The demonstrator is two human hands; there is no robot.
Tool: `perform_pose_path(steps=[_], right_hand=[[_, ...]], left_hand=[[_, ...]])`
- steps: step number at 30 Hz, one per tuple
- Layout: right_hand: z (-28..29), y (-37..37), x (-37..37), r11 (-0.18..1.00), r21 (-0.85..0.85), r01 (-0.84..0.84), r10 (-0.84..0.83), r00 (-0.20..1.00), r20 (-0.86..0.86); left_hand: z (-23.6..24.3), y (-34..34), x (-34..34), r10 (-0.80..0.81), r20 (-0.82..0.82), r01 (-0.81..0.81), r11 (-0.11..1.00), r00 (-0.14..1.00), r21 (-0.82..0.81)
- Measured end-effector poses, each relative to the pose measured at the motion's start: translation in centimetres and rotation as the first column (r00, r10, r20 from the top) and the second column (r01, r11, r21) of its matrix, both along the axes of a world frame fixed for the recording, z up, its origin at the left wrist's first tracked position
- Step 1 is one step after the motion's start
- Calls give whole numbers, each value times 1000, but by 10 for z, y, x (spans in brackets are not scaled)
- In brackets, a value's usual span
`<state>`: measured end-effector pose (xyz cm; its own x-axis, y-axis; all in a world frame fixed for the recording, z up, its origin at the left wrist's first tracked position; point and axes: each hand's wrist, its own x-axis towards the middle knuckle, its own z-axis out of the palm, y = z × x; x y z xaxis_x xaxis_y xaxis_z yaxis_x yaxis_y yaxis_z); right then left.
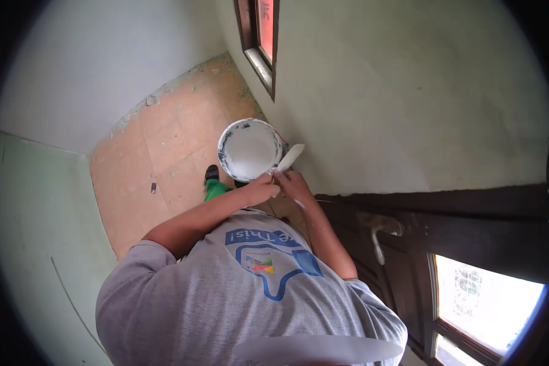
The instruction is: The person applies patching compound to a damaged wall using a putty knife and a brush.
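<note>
A round bucket with a paint-smeared rim holds a white, paint-like material just beyond my hands. At its near right rim a tool with a long white head slants up to the right; whether it is a roller or a flat blade I cannot tell. My right hand is closed around the lower end of this white-headed tool. Right beside it, my left hand has its fingers curled in and touches the right hand; what lies in them is hidden. White smears mark my right forearm.
Tan floor tiles stretch left of the bucket, with a small dark object on them. A pale wall rises at the right, with a dark-framed window. A dark door with a metal handle stands close at my right.
</note>
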<state>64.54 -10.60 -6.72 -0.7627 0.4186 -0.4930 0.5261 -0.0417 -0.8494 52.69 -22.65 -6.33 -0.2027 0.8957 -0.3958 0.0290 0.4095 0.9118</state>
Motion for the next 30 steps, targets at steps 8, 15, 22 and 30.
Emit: perform_pose_path(steps=[8,15,22,30], right_hand=[[-141,-7,-124,909,303,287,-362,904,228],[-153,-28,-218,929,289,232,-370,535,759],[-221,-55,-258,933,349,82,-342,497,797],[-227,-50,-239,922,384,40,-358,465,810]], left_hand=[[-89,57,-194,-453,164,478,858,876,-188],[-234,63,-360,-208,59,216,953,976,-211],[-275,30,-530,-215,-129,53,681,968,-731],[-246,23,-545,-216,-196,-15,634,956,-773]])
